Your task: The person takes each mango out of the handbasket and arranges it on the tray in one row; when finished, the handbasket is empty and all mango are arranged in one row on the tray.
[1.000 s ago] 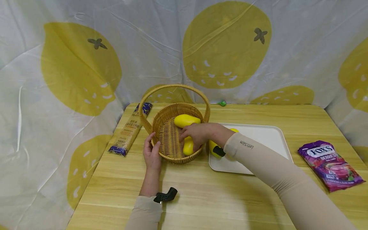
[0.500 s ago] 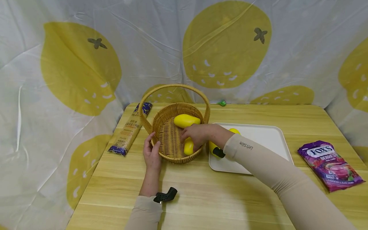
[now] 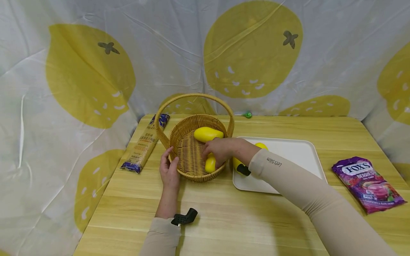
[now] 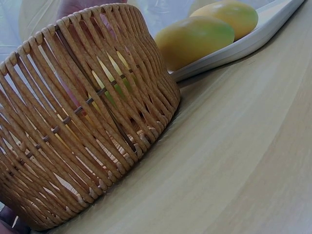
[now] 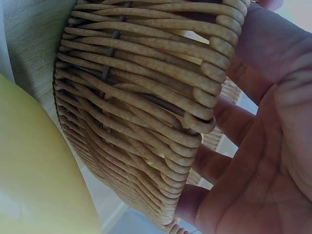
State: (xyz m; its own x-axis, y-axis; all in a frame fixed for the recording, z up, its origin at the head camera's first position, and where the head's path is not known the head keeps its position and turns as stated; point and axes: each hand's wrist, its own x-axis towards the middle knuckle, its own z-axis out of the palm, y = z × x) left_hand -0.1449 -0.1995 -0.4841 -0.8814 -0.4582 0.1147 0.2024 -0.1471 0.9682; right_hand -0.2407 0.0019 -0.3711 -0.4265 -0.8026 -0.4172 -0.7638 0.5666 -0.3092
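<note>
Right fingers (image 3: 210, 146) apparently grasping yellow fruit (image 3: 210, 165), open room leftward, left fingers (image 3: 164, 158) loose at basket rim (image 3: 196, 177)

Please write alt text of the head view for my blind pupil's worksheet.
A person's right hand reaches into a wicker basket, over one of two yellow fruits, while the left hand touches the basket's side. More yellow fruit lies on a white tray to the right, with a purple Fox's bag beyond and a long packet left of the basket.
</note>
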